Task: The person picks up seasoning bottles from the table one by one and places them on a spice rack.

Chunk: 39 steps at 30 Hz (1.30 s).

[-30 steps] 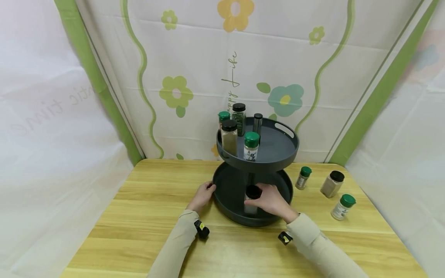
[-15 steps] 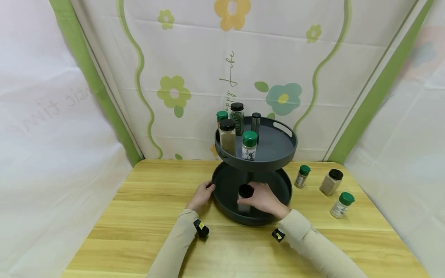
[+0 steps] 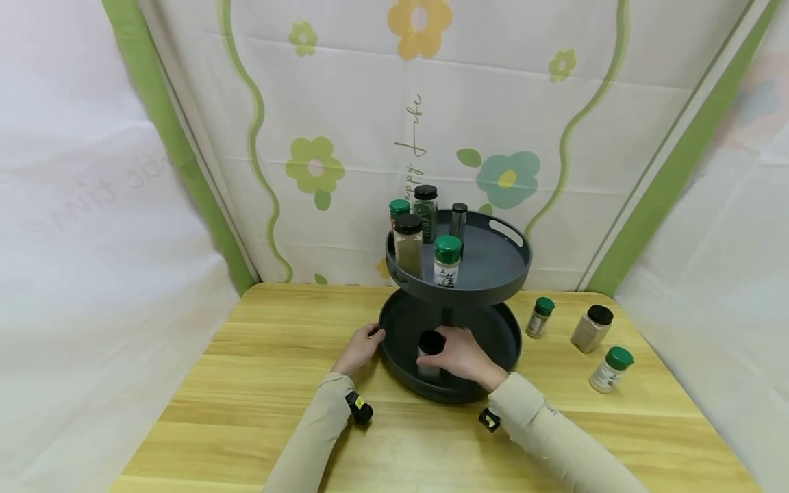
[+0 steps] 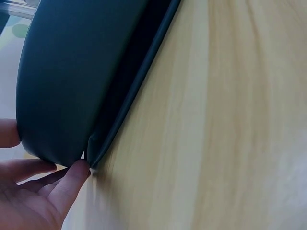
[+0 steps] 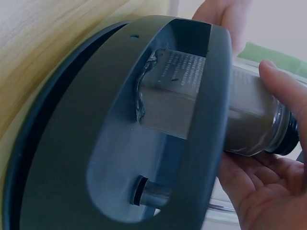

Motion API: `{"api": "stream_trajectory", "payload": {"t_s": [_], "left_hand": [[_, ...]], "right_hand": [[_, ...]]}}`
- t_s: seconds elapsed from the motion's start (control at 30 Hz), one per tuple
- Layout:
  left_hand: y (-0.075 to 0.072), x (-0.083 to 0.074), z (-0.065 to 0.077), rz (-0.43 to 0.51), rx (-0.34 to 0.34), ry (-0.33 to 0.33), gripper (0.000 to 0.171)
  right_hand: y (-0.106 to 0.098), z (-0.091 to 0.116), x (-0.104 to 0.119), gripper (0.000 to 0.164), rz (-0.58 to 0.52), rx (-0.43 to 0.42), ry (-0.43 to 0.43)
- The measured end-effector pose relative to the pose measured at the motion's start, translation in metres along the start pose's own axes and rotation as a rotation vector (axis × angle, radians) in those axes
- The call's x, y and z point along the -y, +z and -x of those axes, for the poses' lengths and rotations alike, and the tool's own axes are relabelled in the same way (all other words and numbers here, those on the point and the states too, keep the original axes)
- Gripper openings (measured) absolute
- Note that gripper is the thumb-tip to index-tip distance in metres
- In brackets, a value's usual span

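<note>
head: right hand (image 3: pixel 465 355) clamped near the lid of black-lidded jar (image 3: pixel 429 370), inside lower tray (image 3: pixel 399 335), presumably for control; above that hand, green-capped jar (image 3: pixel 446 267), Chinese lettering; curtain (image 3: pixel 357 103) reads "Life" | left wrist: left hand (image 4: pixel 41 199) gripping lower tray, rim to base, likely steadying it | right wrist: black-lidded jar's label (image 5: pixel 183 72) ahead of fingertips, print illegible
</note>
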State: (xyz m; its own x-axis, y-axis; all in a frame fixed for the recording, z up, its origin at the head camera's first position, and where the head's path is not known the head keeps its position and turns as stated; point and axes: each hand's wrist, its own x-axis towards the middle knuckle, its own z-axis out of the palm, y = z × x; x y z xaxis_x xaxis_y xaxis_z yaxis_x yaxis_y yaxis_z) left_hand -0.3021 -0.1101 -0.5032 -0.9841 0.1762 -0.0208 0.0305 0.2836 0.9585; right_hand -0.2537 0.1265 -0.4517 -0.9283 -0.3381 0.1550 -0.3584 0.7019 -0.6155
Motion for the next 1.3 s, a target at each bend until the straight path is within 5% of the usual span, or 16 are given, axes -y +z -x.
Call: {"api": "stream_trajectory", "payload": {"t_s": [0.93, 1.3], "left_hand": [[0.001, -0.003, 0.004, -0.008, -0.001, 0.010, 0.043], [-0.001, 0.002, 0.003, -0.002, 0.005, 0.002, 0.041]], "right_hand": [[0.011, -0.008, 0.017, 0.035, -0.015, 0.081, -0.017], [-0.009, -0.003, 0.010, 0.050, -0.005, 0.172, -0.123]]}}
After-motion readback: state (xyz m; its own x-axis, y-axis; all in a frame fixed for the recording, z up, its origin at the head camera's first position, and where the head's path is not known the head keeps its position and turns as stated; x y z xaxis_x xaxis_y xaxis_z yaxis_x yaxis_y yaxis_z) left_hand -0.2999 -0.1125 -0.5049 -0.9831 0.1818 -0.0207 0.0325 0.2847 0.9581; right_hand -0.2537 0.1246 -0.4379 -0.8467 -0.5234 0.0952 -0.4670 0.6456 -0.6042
